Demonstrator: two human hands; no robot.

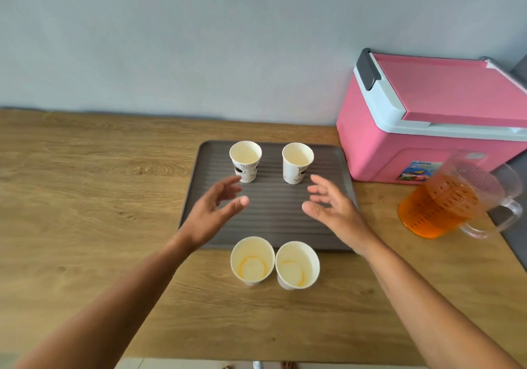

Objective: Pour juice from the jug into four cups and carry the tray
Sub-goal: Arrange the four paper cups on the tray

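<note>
A dark ribbed tray (273, 209) lies on the wooden table. Two white paper cups stand at its far end, one on the left (245, 160) and one on the right (297, 162). Two more cups stand off the tray on the table by its near edge, the near left cup (252, 260) and the near right cup (297, 264), each with an orange ring of juice at the bottom. A clear jug (445, 200) of orange juice stands to the right. My left hand (212, 214) and my right hand (333, 209) hover open over the tray, holding nothing.
A pink cooler box (433, 117) with a white rim stands at the back right against the grey wall, just behind the jug. The table's near edge (256, 361) runs along the bottom, and its right edge lies past the jug.
</note>
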